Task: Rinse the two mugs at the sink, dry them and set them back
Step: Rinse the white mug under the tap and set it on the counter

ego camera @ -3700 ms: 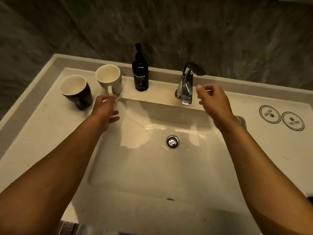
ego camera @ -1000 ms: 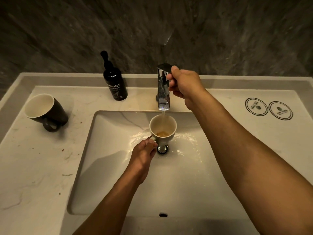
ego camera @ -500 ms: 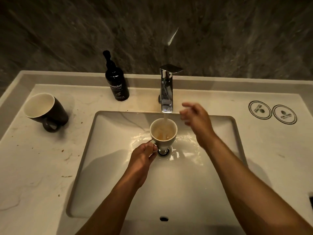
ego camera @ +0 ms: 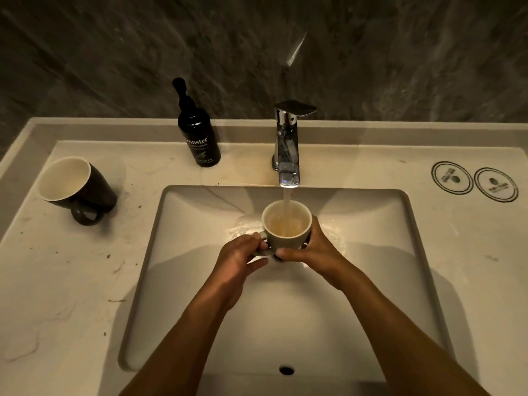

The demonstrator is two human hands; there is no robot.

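Fingers of my left hand point(ego camera: 238, 260) curl closed around the handle of the white mug point(ego camera: 286, 227), pinching it from the near side, while my right hand point(ego camera: 313, 251) wraps the mug's right wall, thumb across the near base and the other fingers hidden behind. I hold the mug upright between both hands over the middle of the sink point(ego camera: 200, 281), directly under the tap point(ego camera: 286, 144), and a stream of water point(ego camera: 286, 195) runs from the spout into it; the mug looks roughly half full of cloudy water. I see the black mug point(ego camera: 75, 190) well apart on the counter point(ego camera: 57, 281) to the left, handle facing me, its pale inside showing. I also see a dark bottle of hand wash point(ego camera: 198, 138) standing at the back of the counter, left of the tap. Two round printed coasters point(ego camera: 474, 181) lie at the far right, and small brown specks dot the left counter. Behind it all runs a dark stone wall point(ego camera: 114, 52), dimly lit.
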